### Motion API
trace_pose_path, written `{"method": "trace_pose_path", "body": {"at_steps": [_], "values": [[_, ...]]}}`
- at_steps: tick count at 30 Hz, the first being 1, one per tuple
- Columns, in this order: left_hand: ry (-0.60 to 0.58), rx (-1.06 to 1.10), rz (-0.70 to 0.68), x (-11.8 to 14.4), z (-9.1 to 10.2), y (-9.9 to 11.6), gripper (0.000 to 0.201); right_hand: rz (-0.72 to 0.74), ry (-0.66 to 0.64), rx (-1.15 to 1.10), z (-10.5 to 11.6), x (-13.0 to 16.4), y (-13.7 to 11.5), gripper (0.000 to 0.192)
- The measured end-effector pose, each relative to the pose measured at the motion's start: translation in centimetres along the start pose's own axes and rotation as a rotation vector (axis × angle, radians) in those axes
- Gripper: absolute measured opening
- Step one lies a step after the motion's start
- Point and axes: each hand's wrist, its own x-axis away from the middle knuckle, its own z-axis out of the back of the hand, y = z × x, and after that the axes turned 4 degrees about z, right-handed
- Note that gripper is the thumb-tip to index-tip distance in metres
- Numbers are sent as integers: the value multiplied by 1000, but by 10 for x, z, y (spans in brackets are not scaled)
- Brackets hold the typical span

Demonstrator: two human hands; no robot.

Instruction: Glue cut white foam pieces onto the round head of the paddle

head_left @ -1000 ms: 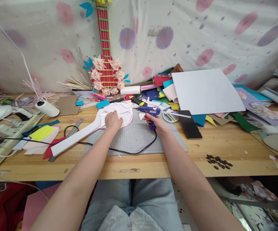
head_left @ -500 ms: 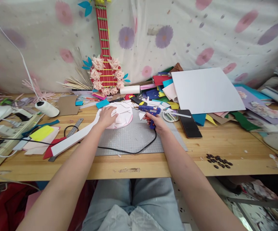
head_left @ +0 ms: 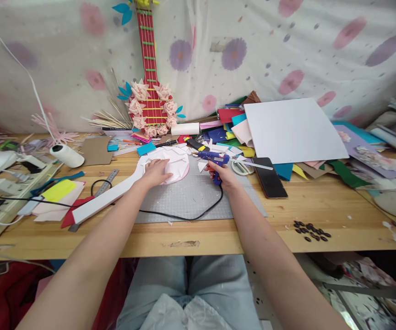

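A snagging cord [head_left: 201, 216] could jerk the glue gun [head_left: 214, 157] gripped by the right hand [head_left: 222, 174] toward the left hand [head_left: 154, 174], open over the white cutout [head_left: 179, 155].

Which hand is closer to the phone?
Right. The right hand grips the glue gun just left of the phone; the left hand is farther left, at the white cutout.

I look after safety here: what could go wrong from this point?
The glue gun in the right hand points toward the side of the left hand; if hot, its nozzle might burn that hand. The black cord crosses the cutting mat and passes under the left forearm, which could snag it.
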Motion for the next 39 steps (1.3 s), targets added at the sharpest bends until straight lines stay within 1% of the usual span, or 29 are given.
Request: {"method": "trace_pose_path", "body": {"at_steps": [5,10,14,16,19,22,24,26,27,29,32,33,35,39], "values": [[-26,-29,50,-2,1,4,69,9,11,-3,1,-1,0,36],[-32,-27,58,-1,2,5,69,10,20,-3,0,1,-1,36],[20,46,30,-3,3,3,76,16,54,-14,0,0,-3,36],[62,97,13,-4,5,7,80,9,99,-17,2,-2,-2,35],[140,138,-24,-5,6,24,75,-23,218,-20,6,-7,-1,33],[176,132,-69,-6,0,55,63,-54,335,-47,11,-12,1,30],[158,116,-132,-8,-9,79,56,-63,378,-71,14,-13,1,29],[114,98,-209,-11,-20,102,47,-64,395,-89,15,-14,1,28],[91,101,-223,-13,-25,112,46,-63,397,-94,16,-14,0,29],[20,102,-212,-18,-34,127,50,-58,396,-98,16,-13,0,31],[-75,82,-207,-23,-42,136,54,-53,376,-81,16,-13,0,31],[-79,73,-223,-24,-43,136,53,-52,372,-73,16,-14,0,30],[-48,59,-260,-25,-43,133,49,-50,369,-63,16,-14,1,29],[-25,23,-277,-22,-40,124,43,-46,357,-73,16,-14,2,27]]}}
